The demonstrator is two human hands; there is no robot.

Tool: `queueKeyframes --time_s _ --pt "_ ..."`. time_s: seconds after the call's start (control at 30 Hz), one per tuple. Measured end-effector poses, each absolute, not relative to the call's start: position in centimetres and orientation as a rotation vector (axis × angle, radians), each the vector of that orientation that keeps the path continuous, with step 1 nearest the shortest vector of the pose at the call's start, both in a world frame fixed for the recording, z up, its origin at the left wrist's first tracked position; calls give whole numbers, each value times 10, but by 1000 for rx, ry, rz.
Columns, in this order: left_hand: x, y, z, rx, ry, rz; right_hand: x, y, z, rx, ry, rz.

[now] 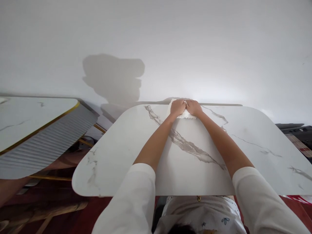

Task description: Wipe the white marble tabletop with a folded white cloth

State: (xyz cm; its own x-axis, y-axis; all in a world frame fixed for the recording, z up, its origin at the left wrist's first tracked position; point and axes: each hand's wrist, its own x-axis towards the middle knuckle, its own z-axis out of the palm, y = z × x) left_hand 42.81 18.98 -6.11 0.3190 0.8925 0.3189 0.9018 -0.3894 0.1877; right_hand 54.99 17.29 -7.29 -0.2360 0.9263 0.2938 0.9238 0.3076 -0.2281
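Observation:
Both arms reach straight out over a white marble-patterned tabletop (pixel 117 152) with grey-brown veins. At its far edge lies a white cloth (pixel 187 114), thin and rumpled, with an uneven border. My left hand (pixel 178 107) presses down on the cloth, its fingers curled and closed. Beside it, touching at the thumbs, my right hand (pixel 193 107) is closed on the same cloth. Most of the fingertips are hidden behind the backs of the hands.
A pale wall (pixel 207 48) stands right behind the table's far edge. To the left is a second marble-patterned table (pixel 36 113) with gold trim and a ribbed grey side. Dark objects (pixel 297 130) sit beyond the right edge. The floor (pixel 56 195) is dark red.

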Motion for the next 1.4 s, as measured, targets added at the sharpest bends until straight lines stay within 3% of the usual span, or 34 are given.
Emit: queueKeyframes --time_s 0.3,0.57,0.87,1.17,1.4 --pt "414 126 -61 -2571 -1562 -551 537 108 -74 -1653 -2242 15" --pt "387 21 -62 -2677 -1488 -447 518 -9 -70 -1655 -2242 34" --pt "389 -87 -53 -2653 -1830 -408 523 -104 -67 -1521 -2290 83" --pt "445 -81 -58 -2796 -1908 -482 587 -106 -71 -1576 -2331 122" --pt "458 2 -59 -2716 -1731 -735 598 -4 -72 -1594 -2466 131"
